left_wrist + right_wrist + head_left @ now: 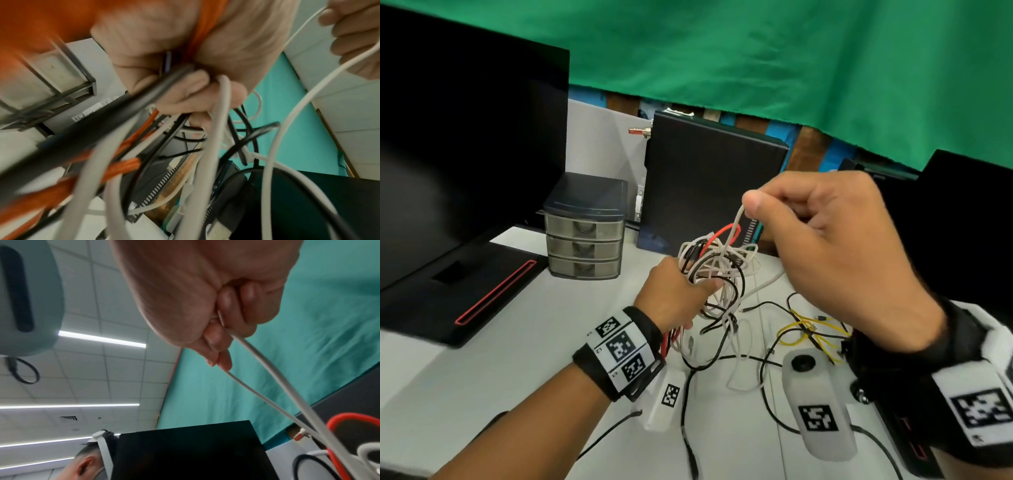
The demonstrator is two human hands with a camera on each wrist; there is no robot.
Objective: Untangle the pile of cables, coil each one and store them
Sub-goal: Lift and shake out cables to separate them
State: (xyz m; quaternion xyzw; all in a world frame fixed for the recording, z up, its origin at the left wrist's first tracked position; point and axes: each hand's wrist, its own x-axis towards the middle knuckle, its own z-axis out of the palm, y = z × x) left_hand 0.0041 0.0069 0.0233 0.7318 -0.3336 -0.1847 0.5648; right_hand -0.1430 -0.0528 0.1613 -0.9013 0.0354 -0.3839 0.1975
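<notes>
The task looks barely begun: the left hand (674,291) grips the tangled cable pile (717,270) above the table (517,359) while the right hand's (835,240) fingers pinch a white cable (734,228) loop upward, nothing coiled or stored yet.

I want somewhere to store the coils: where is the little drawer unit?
In the head view, the drawer unit stands on the white table, left of the cable tangle, beside the monitor base.

An office or computer lab: a white counter (524,342) carries a dark monitor (465,154) left of the left hand (674,298), a small drawer unit (585,236), and a black computer case (712,178) beyond; tiled ceiling (82,386) with strip lights (101,339) overhead.
</notes>
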